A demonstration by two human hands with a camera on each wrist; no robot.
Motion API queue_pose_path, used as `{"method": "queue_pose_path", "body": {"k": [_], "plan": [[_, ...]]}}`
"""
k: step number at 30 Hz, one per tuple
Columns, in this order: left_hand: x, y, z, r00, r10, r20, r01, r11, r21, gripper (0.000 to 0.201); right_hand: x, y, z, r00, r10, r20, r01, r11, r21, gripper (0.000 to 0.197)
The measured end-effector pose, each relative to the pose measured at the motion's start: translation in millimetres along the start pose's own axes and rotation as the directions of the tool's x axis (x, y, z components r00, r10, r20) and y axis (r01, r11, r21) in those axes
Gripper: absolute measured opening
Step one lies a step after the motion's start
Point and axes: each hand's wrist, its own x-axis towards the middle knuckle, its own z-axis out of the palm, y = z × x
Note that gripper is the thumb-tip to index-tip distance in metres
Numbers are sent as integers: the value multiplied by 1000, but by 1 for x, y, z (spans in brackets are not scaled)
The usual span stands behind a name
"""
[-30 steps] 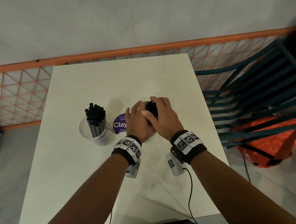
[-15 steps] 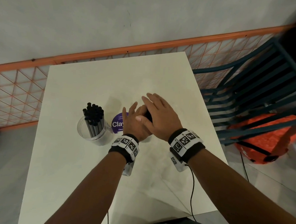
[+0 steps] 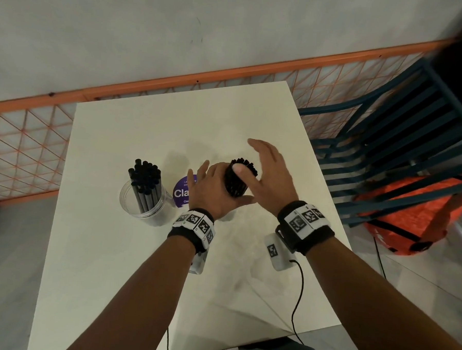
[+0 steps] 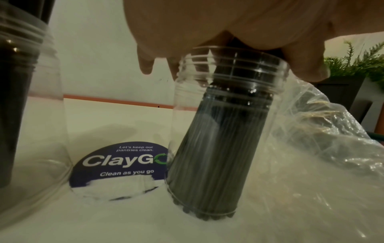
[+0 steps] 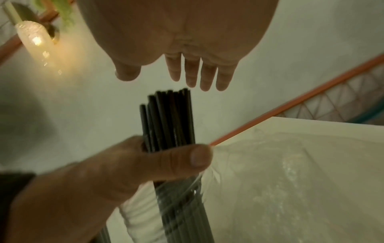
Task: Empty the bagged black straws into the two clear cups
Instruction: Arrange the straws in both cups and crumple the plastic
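Head view showed both clear cups loaded: the left cup (image 3: 145, 199) stood filled, while the left hand (image 3: 210, 192) gripped the second straw bundle (image 3: 237, 179) in its cup (image 4: 224, 131); right hand (image 3: 272, 174) hovered, fingers spread. Emptied bag (image 4: 311, 148) lay on the counter (image 3: 173, 123).

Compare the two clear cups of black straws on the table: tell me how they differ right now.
The left cup stands free, untouched; the right cup has the left hand gripping its straw bundle just above the rim.
The left cup's straws sit loosely with room around them; the right cup's bundle is dense.
An empty plastic bag lies against the right cup only.
Both are clear, ridged near the rim, upright on the white table.
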Motion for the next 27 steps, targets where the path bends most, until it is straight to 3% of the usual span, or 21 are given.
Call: {"method": "queue_pose_path", "body": {"k": [4,6,8,11,13,14,16,17,19,21,24,25,27], "plan": [[-2,1,-4,1000,-2,0,2,1000,-30,126,-19,25,-34,975,181,-127,-164,977,136,50],[-6,1,-10,1000,5,-10,-5,998,-67,132,-33,48,-51,950,300,-93,-286,949,135,42],[-16,-5,-15,997,9,-76,-23,980,-195,132,-49,73,-63,915,404,-15,-404,915,26,39],[-50,-26,-9,961,-63,-269,-80,869,-489,97,-69,105,-64,852,516,92,-500,852,-152,44],[-82,-39,6,914,-105,-393,-104,873,-476,63,-76,114,-58,816,559,144,-537,827,-167,60],[-97,-43,15,922,-111,-372,-73,892,-446,52,-78,114,-53,806,567,170,-545,823,-160,71],[-125,-46,37,987,-112,-116,58,918,-393,48,-79,112,-39,786,572,233,-546,820,-172,94],[-135,-45,49,992,-105,62,121,926,-358,57,-79,109,-31,776,571,269,-533,821,-206,102],[-146,-41,73,937,-105,333,219,920,-324,88,-84,106,-12,751,562,347,-480,825,-298,104],[-146,-31,87,909,-115,400,263,904,-338,99,-97,102,5,739,526,421,-438,850,-293,95],[-138,-13,94,921,52,386,137,884,-447,77,-123,77,21,743,421,520,-468,882,-46,80],[-138,-7,93,913,108,394,114,858,-501,69,-131,66,22,760,378,529,-429,903,-30,70],[-142,7,80,891,146,429,197,728,-656,53,-145,53,20,837,320,444,-360,933,8,32]]}}
